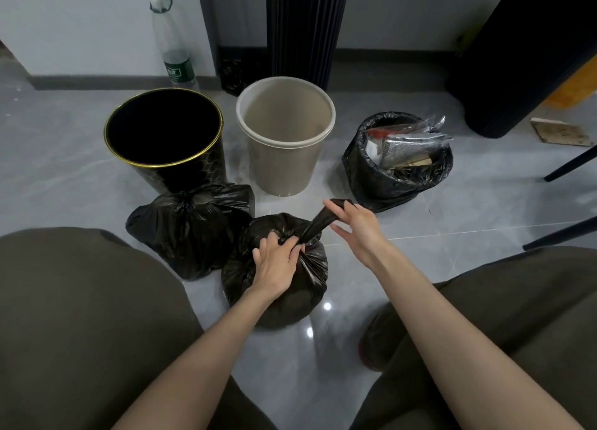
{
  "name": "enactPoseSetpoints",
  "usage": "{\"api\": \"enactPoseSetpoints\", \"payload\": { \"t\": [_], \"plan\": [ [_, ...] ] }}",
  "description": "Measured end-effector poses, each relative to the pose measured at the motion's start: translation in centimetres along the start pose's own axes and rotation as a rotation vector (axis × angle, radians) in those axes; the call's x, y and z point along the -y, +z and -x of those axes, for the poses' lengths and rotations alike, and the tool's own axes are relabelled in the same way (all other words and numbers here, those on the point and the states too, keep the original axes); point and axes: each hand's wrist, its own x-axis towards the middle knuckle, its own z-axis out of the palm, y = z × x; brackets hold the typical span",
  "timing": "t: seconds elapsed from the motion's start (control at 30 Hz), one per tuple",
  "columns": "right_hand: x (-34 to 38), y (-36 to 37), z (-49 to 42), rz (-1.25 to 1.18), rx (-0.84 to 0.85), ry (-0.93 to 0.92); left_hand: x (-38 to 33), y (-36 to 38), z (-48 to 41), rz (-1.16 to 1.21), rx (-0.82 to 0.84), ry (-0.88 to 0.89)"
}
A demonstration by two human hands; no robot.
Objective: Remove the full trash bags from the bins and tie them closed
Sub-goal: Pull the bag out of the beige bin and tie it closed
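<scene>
A full black trash bag (284,303) sits on the floor between my knees. My left hand (276,261) grips its gathered neck from above. My right hand (353,226) pinches the twisted end of the bag's top and holds it stretched up and to the right. A second black bag (190,229), closed at the top, lies to the left. Behind stand a black bin with a gold rim (168,167) and a beige bin (284,167), both without bags. A third black bag (394,177) stands open at the right, full of plastic wrappers and card.
A clear plastic bottle (172,45) stands by the wall at the back left. A small black bag (231,74) lies by a dark ribbed column (303,28). Dark chair legs (568,164) and a piece of board (560,132) are at the right. My knees fill the lower corners.
</scene>
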Motion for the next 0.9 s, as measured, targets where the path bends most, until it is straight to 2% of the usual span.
{"api": "enactPoseSetpoints", "payload": {
  "t": [0.07,0.1,0.13,0.2,0.23,0.3,0.37,0.47,0.5,0.57,0.67,0.7,0.8,0.9],
  "plan": [
    [-1.2,-0.6,-0.2,0.266,-0.065,-0.068,0.1,0.0,0.0,0.058,-0.012,-0.003],
    [-1.9,-1.3,-0.5,0.544,-0.074,-0.150,0.1,-0.1,0.0,0.097,-0.019,-0.017],
    [-2.7,-2.1,-0.7,0.919,-0.051,-0.236,0.1,-0.1,0.0,0.123,-0.025,-0.028],
    [-3.8,-3.0,-0.5,1.544,0.008,-0.283,0.0,-0.3,-0.2,0.115,-0.022,-0.022],
    [-4.1,-2.9,0.0,1.703,0.029,-0.288,0.0,-0.3,-0.2,0.100,-0.018,-0.013],
    [-4.0,-2.2,0.9,1.801,0.077,-0.297,0.1,-0.3,-0.2,0.078,-0.016,-0.005],
    [-3.7,-1.3,1.2,1.601,0.133,-0.301,0.3,-0.4,-0.2,0.074,-0.023,-0.015],
    [-3.1,0.3,1.2,0.921,0.184,-0.117,0.6,-0.5,-0.4,0.063,-0.014,-0.025],
    [-2.7,0.9,1.3,0.793,0.188,-0.040,0.6,-0.4,-0.3,0.051,0.000,-0.014],
    [-2.1,1.0,1.1,0.764,0.245,0.093,0.5,-0.2,0.0,0.037,0.016,0.011],
    [-1.4,-0.2,1.0,1.046,0.347,0.148,0.6,-0.4,0.1,0.036,-0.004,-0.008],
    [-1.3,-0.4,1.0,1.033,0.381,0.171,0.7,-0.6,0.0,0.041,-0.007,-0.019],
    [-1.3,0.1,1.0,0.631,0.462,0.237,0.8,-1.0,0.0,0.053,0.016,-0.030],
    [-1.9,0.5,0.5,0.285,0.306,0.252,0.5,-0.9,0.3,0.068,0.051,-0.004]
  ]
}}
